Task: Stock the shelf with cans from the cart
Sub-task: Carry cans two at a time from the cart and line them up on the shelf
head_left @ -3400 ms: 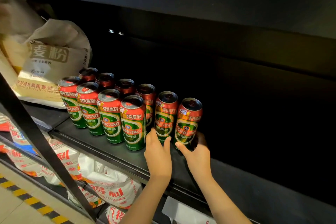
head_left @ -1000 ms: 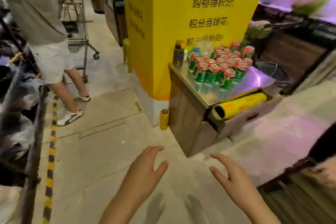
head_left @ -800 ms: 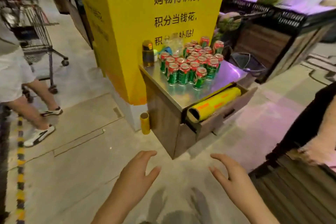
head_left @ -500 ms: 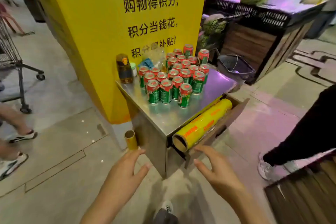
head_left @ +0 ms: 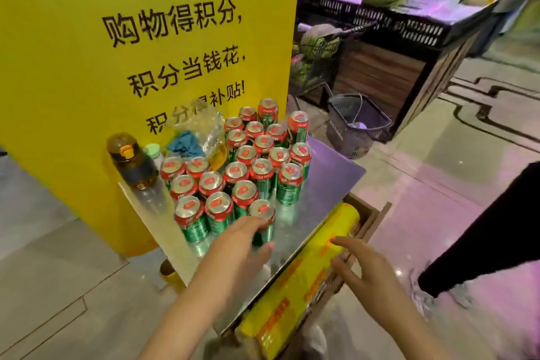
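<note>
**Taking the front cans off the cart**

The green-and-red beer cans (head_left: 242, 166) stand packed upright on the steel-topped cart (head_left: 327, 178), against the yellow pillar (head_left: 87, 67). The left hand (head_left: 242, 245) reaches the nearest can (head_left: 261, 221), fingers over its rim and thumb spread; its grip looks not yet closed. Best wrap low around the body and lift straight up, so neighbours touching it stay standing. The right hand (head_left: 365, 269), fingers loosely spread and empty, hovers above the yellow film roll (head_left: 301, 275); it should take the adjacent front can.
</note>
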`<state>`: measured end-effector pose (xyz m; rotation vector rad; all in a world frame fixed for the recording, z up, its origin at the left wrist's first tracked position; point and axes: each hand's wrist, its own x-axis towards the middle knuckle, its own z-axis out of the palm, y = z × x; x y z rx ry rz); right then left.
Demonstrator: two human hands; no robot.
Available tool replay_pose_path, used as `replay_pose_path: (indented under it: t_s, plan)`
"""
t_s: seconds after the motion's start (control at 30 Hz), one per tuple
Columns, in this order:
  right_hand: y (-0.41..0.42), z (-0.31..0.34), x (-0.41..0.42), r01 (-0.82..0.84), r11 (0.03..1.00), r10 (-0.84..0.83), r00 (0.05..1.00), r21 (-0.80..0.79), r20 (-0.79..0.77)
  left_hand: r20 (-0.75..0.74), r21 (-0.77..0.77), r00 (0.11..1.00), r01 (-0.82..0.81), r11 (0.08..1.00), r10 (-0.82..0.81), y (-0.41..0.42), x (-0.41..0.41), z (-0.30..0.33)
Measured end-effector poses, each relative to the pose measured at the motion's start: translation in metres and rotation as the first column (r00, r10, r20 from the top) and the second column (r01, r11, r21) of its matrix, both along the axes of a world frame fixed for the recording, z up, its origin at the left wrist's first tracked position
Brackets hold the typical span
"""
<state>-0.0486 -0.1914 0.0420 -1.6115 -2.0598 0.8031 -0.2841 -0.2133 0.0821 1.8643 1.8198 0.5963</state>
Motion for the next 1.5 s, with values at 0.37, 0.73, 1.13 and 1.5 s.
replay_pose_path:
  t_s: [0.37, 0.73, 1.13, 1.5]
  plan:
    - [0.232, 0.003, 0.002, -0.214, 0.977, 0.214, 0.976, -0.019, 0.025, 0.001, 0.001, 0.980, -0.199, 0.980, 0.199, 0.195, 0.008, 0.002]
    - [0.395, -0.031, -0.046, -0.306, 0.940, 0.261, 0.931, -0.153, -0.256, 0.163, -0.191, 0.848, -0.474, 0.860, 0.504, 0.343, -0.023, -0.041]
    - [0.412, -0.062, -0.069, -0.219, 0.962, 0.140, 0.910, -0.165, -0.390, 0.213, -0.126, 0.831, -0.498, 0.858, 0.513, 0.423, -0.030, -0.071]
    - [0.412, -0.055, -0.070, -0.207, 0.953, 0.103, 0.910, -0.223, -0.402, 0.231, -0.005, 0.839, -0.505, 0.863, 0.493, 0.434, -0.035, -0.081]
